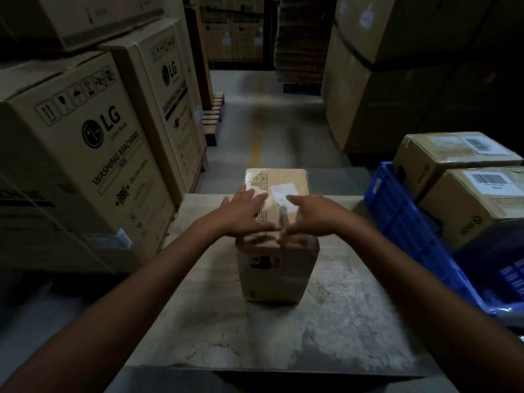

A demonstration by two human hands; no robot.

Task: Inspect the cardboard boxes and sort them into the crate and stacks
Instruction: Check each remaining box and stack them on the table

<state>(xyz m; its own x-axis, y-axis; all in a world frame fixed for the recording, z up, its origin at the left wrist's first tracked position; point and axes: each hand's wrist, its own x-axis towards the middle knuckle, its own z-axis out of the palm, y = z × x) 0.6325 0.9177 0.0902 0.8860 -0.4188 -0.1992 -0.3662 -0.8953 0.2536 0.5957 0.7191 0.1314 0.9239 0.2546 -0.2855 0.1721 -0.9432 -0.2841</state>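
A small cardboard box (276, 268) with a white label on its top stands on a worn tabletop (340, 307) in front of me. My left hand (243, 214) lies flat on the left part of the box's top, fingers straight and spread. My right hand (309, 215) hovers or rests over the right part of the top, fingers extended toward the left; its thumb side is blurred. A blue plastic crate (408, 222) stands at the right of the table. Two cardboard boxes (450, 163) (479, 202) with barcode labels sit in or beside it.
Tall washing-machine cartons (85, 154) line the left side. More large cartons (382, 95) are stacked at the right. A grey floor aisle with a yellow line (255, 146) runs ahead, with pallets (212, 117) at its left edge.
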